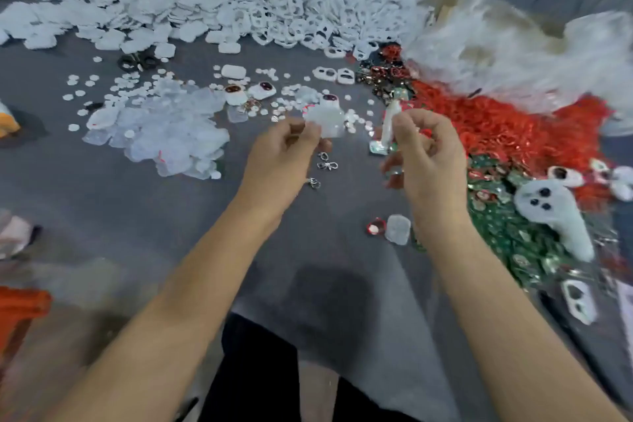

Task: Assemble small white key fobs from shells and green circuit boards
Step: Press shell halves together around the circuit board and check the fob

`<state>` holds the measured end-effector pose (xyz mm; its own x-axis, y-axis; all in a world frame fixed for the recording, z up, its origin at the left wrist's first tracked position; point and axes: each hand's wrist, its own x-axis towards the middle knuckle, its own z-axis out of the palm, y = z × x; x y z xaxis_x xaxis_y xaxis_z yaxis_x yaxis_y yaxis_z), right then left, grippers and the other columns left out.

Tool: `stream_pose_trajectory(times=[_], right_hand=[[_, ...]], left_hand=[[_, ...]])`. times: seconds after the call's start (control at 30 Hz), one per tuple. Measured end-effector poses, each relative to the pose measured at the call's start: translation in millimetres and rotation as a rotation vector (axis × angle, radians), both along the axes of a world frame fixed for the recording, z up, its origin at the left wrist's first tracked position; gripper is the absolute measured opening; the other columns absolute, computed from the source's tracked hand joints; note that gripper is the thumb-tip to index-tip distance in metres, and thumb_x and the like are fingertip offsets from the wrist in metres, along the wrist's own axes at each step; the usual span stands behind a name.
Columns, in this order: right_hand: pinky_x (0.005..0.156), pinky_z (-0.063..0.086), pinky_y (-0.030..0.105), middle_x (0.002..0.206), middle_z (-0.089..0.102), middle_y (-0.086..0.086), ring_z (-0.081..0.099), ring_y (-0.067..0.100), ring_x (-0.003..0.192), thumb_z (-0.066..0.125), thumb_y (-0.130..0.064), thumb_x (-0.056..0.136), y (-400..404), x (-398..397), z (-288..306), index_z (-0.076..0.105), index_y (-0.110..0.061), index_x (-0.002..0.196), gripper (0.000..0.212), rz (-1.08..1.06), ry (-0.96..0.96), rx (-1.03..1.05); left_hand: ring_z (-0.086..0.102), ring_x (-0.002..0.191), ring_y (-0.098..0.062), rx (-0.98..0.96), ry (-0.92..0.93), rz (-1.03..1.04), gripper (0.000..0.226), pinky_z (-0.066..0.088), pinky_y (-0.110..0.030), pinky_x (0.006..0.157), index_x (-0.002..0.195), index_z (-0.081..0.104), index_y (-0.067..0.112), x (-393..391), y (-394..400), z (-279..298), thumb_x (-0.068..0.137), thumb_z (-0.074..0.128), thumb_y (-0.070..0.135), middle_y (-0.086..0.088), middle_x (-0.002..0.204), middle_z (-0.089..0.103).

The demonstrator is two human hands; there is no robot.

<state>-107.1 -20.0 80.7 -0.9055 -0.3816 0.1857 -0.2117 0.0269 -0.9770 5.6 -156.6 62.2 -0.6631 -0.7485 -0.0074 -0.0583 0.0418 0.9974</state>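
My left hand (286,147) pinches a small clear plastic bag (325,122) by its lower left corner, above the grey cloth. My right hand (424,151) grips a white key fob (390,123) held upright on edge, a little right of the bag. The two hands are apart. White shells (274,0) lie heaped at the back. Green circuit boards (507,229) are piled at the right, beside a spread of red parts (507,127). Several assembled fobs (262,90) lie in the middle.
A grey cloth (102,202) covers the work surface. Clear bags (171,134) are heaped at centre left with small white discs (116,86) scattered around. Metal rings (327,165) lie between my hands. A large plastic bag (513,51) sits at back right.
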Motion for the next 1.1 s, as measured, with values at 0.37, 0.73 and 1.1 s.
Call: stream_pose_trajectory(times=[0.37, 0.73, 1.1], right_hand=[[0.066, 0.043, 0.019, 0.076, 0.063, -0.016, 0.052, -0.001, 0.061, 0.065, -0.033, 0.101, 154, 20, -50, 0.065, -0.013, 0.118, 0.027, -0.329, 0.178, 0.206], [0.068, 0.035, 0.03, 0.102, 0.07, -0.016, 0.057, 0.015, 0.108, 0.061, -0.056, 0.093, 166, 31, -92, 0.062, -0.038, 0.116, 0.029, -0.312, 0.371, 0.661], [0.079, 0.044, 0.034, 0.113, 0.068, -0.01, 0.049, 0.021, 0.114, 0.067, -0.056, 0.09, 168, 28, -98, 0.07, -0.03, 0.118, 0.038, -0.405, 0.311, 0.719]], left_hand=[[0.057, 0.067, -0.01, -0.114, 0.022, -0.063, 0.009, 0.047, -0.037, 0.067, 0.089, 0.056, 0.034, -4, 106, -46, 0.091, 0.057, 0.042, 0.008, 0.086, 0.066], [0.07, 0.105, -0.011, -0.558, -0.223, -0.327, 0.025, 0.056, -0.036, 0.09, 0.123, 0.067, 0.025, -6, 148, -63, 0.104, 0.059, 0.038, 0.015, 0.121, 0.07], [0.058, 0.111, -0.012, -0.838, -0.31, -0.18, 0.049, 0.043, -0.031, 0.065, 0.142, 0.052, 0.034, -7, 180, -80, 0.097, 0.062, 0.05, 0.007, 0.13, 0.053]])
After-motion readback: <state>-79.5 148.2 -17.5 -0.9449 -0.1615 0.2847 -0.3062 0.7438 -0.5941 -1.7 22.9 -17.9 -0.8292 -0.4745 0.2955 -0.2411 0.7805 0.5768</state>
